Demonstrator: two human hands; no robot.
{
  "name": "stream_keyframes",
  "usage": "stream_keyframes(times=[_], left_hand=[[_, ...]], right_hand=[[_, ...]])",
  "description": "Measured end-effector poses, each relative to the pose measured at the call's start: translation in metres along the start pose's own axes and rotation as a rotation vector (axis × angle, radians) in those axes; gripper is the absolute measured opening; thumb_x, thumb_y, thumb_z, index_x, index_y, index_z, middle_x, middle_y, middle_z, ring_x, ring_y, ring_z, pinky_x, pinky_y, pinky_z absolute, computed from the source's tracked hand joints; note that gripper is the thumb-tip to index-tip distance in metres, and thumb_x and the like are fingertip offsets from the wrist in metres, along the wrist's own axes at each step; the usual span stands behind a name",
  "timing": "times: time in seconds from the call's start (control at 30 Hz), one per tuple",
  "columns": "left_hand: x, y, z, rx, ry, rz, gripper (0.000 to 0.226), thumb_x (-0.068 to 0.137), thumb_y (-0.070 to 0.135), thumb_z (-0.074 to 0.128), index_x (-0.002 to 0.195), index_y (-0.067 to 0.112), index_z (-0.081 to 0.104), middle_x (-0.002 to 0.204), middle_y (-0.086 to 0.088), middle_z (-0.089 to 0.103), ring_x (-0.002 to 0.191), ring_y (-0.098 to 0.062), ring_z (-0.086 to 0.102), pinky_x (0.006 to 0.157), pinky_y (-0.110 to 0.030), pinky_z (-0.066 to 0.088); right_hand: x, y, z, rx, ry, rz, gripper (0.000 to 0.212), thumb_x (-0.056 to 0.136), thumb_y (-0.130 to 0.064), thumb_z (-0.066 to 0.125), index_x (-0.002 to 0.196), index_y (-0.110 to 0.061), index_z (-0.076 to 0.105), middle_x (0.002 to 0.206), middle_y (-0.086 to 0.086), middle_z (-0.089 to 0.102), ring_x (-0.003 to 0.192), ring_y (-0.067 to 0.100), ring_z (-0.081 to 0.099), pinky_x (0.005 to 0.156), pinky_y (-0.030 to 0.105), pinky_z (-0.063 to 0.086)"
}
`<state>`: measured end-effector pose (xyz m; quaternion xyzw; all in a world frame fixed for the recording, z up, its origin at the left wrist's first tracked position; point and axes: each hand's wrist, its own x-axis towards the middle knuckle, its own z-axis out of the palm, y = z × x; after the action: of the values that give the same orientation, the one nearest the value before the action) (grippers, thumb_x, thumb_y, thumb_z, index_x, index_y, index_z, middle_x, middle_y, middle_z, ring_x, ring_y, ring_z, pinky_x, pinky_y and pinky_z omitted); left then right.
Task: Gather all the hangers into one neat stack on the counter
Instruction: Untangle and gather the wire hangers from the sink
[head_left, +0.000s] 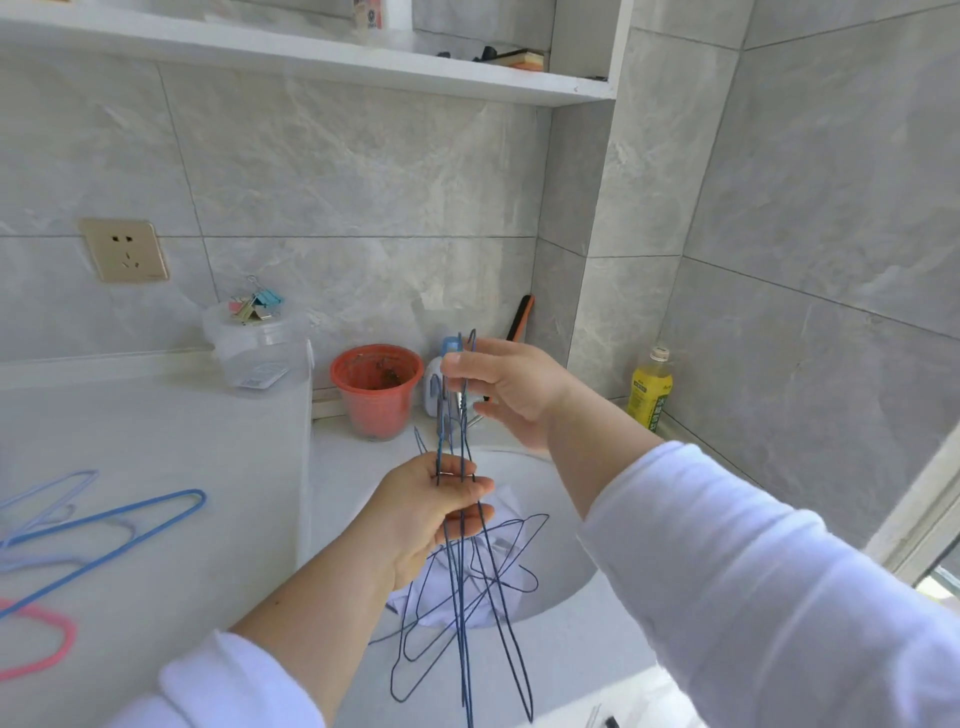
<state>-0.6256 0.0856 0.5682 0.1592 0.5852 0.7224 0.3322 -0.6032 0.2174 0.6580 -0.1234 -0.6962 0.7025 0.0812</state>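
A bunch of thin dark blue wire hangers (462, 613) hangs upright over the sink, edge-on to me. My left hand (431, 514) grips them around the middle. My right hand (504, 389) pinches their upper ends above it, fingers closed on the wires. On the counter (171, 441) at the left lie a thicker blue hanger (119, 525), a pale blue hanger (52, 493) and a pink hanger (47, 644), overlapping loosely and partly cut off by the frame edge.
A round white sink (550, 519) holds a white cloth (498, 587) below the hangers. Behind it stand an orange pot (376, 389), a clear tub with binder clips (257, 343) and a yellow bottle (649, 387). A shelf (311, 57) runs overhead.
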Motion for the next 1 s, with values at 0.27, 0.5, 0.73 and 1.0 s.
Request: stream_keyframes(times=[0.27, 0.5, 0.73, 1.0], left_hand=[[0.0, 0.004, -0.011, -0.092, 0.017, -0.03, 0.023, 0.08, 0.002, 0.067, 0.1, 0.009, 0.057, 0.091, -0.01, 0.071, 0.063, -0.026, 0.071, 0.05, -0.025, 0.054], [0.013, 0.018, -0.018, -0.042, 0.106, -0.031, 0.016, 0.095, 0.017, 0.047, 0.109, 0.015, 0.055, 0.105, -0.013, 0.064, 0.065, -0.027, 0.07, 0.057, -0.031, 0.059], [0.018, 0.042, -0.019, 0.828, 0.11, 0.067, 0.026, 0.095, 0.039, 0.038, 0.083, 0.025, 0.056, 0.089, -0.01, 0.067, 0.059, -0.023, 0.06, 0.054, -0.026, 0.049], [0.027, 0.05, -0.003, 1.031, 0.149, 0.492, 0.024, 0.084, 0.004, 0.044, 0.088, 0.014, 0.066, 0.105, -0.014, 0.063, 0.1, -0.032, 0.058, 0.091, -0.04, 0.047]], right_hand=[[0.007, 0.006, 0.002, 0.337, 0.21, -0.089, 0.073, 0.078, -0.002, 0.068, 0.141, -0.003, 0.031, 0.066, 0.004, 0.072, 0.066, 0.019, 0.069, 0.087, 0.039, 0.054], [-0.004, 0.001, 0.002, 0.342, 0.237, -0.105, 0.064, 0.079, 0.003, 0.066, 0.137, -0.005, 0.038, 0.078, 0.008, 0.073, 0.06, 0.017, 0.067, 0.067, 0.029, 0.059], [-0.014, -0.005, 0.005, 0.119, 0.146, -0.112, 0.048, 0.086, 0.014, 0.041, 0.13, -0.005, 0.047, 0.086, 0.005, 0.069, 0.071, 0.019, 0.066, 0.085, 0.037, 0.052], [-0.016, 0.001, 0.013, 0.035, 0.242, -0.121, 0.044, 0.085, 0.012, 0.045, 0.125, -0.006, 0.054, 0.088, 0.002, 0.067, 0.071, 0.019, 0.062, 0.08, 0.039, 0.056]])
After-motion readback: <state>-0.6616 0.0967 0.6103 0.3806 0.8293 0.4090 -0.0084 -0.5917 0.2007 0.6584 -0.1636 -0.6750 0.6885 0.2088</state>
